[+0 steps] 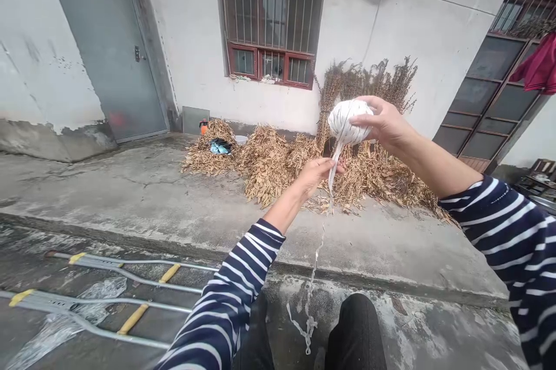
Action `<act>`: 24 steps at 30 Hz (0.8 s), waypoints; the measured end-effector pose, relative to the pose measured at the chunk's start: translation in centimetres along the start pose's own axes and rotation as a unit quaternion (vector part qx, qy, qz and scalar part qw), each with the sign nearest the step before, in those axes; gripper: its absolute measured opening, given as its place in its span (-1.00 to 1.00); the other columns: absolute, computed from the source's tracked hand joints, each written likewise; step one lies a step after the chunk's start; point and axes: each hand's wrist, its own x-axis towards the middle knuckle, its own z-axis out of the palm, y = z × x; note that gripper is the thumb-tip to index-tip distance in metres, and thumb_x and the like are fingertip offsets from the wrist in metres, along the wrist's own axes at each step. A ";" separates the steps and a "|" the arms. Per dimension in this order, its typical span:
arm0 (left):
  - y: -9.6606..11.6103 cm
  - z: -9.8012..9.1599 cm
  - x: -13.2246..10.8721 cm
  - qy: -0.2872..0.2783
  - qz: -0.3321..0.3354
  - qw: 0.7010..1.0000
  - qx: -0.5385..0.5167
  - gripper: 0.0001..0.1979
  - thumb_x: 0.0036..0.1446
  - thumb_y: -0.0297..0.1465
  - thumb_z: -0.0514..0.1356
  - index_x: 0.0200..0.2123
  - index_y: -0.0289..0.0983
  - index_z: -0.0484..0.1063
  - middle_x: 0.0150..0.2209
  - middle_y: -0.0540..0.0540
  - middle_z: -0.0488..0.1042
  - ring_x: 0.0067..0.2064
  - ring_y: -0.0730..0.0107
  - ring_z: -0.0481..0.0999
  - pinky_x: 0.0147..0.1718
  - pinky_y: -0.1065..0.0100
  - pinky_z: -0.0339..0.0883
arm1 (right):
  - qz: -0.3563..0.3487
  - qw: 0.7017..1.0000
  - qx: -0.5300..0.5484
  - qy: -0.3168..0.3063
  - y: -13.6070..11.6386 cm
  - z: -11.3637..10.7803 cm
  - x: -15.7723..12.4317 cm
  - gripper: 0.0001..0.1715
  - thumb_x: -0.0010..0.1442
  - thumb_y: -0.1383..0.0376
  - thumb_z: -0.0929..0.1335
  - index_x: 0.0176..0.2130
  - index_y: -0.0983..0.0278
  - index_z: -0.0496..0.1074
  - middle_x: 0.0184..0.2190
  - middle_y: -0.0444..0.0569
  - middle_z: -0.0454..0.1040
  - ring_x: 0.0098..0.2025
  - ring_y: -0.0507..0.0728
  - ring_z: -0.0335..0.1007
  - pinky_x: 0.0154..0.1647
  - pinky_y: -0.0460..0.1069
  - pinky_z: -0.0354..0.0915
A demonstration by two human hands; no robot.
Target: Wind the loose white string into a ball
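Note:
A white ball of thin strip or cord, crossed by dark lines, is held up in front of me. My right hand wraps round it from the right side, fingers over its top and thumb on its face. Below the ball, my left hand pinches the white strand that comes off its underside. From there the loose strand hangs down between my knees, and its end lies in a small tangle on the concrete.
Heaps of dried plants line the wall, with upright dry bundles behind. A blue and black item lies on one heap. Two metal crutches with yellow grips and clear plastic sheeting lie at left. A concrete step edge runs across.

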 end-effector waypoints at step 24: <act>-0.8 -1.4 -4.3 0.084 -0.054 0.992 -0.080 -0.86 0.29 -0.41 0.29 -0.24 -0.39 0.60 -0.32 -0.16 0.69 -0.27 0.40 0.68 -0.07 0.32 0.56 | 0.044 0.988 0.066 -0.136 19.5 6.8 -7.8 -0.12 -0.15 0.18 0.61 0.17 0.18 0.48 0.27 0.05 0.41 0.32 0.39 0.30 0.44 0.36 0.18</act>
